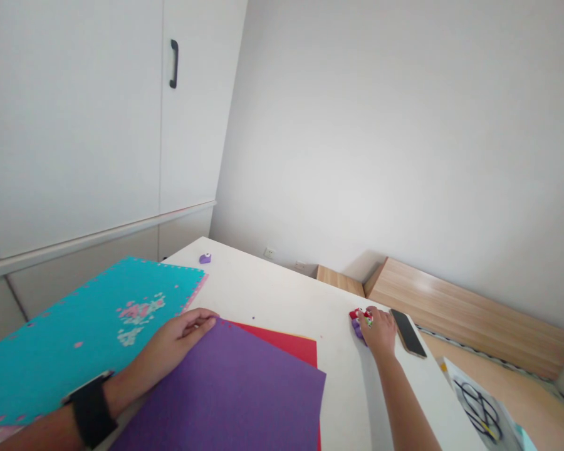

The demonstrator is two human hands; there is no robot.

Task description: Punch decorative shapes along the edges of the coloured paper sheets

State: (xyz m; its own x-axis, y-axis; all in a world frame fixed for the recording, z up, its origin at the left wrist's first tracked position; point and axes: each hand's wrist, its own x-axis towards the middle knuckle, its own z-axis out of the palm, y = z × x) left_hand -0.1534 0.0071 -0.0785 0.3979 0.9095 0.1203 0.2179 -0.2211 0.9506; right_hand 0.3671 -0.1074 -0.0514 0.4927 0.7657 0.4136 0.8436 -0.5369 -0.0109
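My left hand (188, 332) pinches the far left corner of a purple sheet (244, 388). Under that sheet a red sheet (286, 344) sticks out on the right. At the right side of the table, my right hand (380, 329) has its thumb and fingers around a small paper punch, partly hidden, in a cluster of red, purple and green punches (358, 327). A turquoise sheet (98, 313) with small holes along its edges lies left of my left hand, over a pink one. Small pink and white paper cut-outs (138, 313) are heaped on it.
A single purple punch (205, 258) stands near the far left corner of the white table (263, 300). A dark phone (408, 333) lies right of my right hand. White cabinets (75, 125) flank the left; a wooden headboard (470, 307) is beyond the right edge.
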